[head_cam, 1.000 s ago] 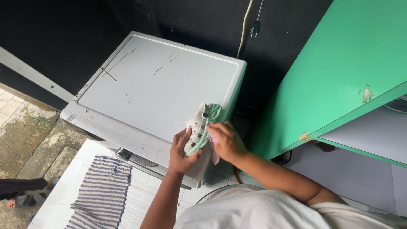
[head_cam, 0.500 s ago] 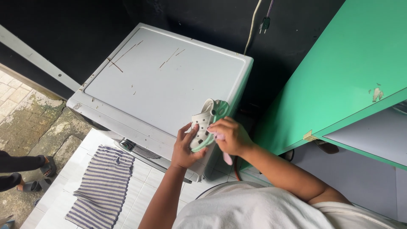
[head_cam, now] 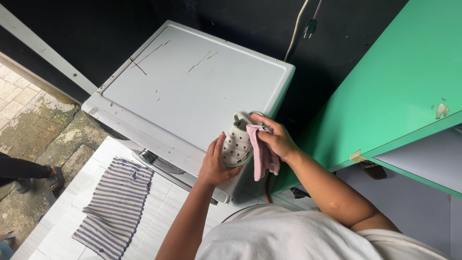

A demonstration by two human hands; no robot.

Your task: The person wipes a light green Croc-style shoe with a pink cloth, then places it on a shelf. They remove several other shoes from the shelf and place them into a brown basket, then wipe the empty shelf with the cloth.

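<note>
My left hand [head_cam: 215,166] grips a white perforated clog shoe [head_cam: 237,143] from below, holding it over the near right corner of a white washing machine [head_cam: 183,91]. My right hand [head_cam: 276,139] presses a pale pink cloth [head_cam: 260,154] against the shoe's upper side. The cloth hangs down from my fingers past the shoe. The shoe's green-edged opening points away from me.
A green cabinet [head_cam: 385,91] stands at the right, close to my right arm. A striped grey cloth [head_cam: 113,204] lies on the white tiled floor at lower left. Another person's foot in a sandal [head_cam: 50,178] is at the left edge. A cable and plug [head_cam: 310,26] hang on the dark wall.
The pink cloth has come up over the shoe under my right hand. The shoe has turned, showing its perforated top. The view has shifted slightly.
</note>
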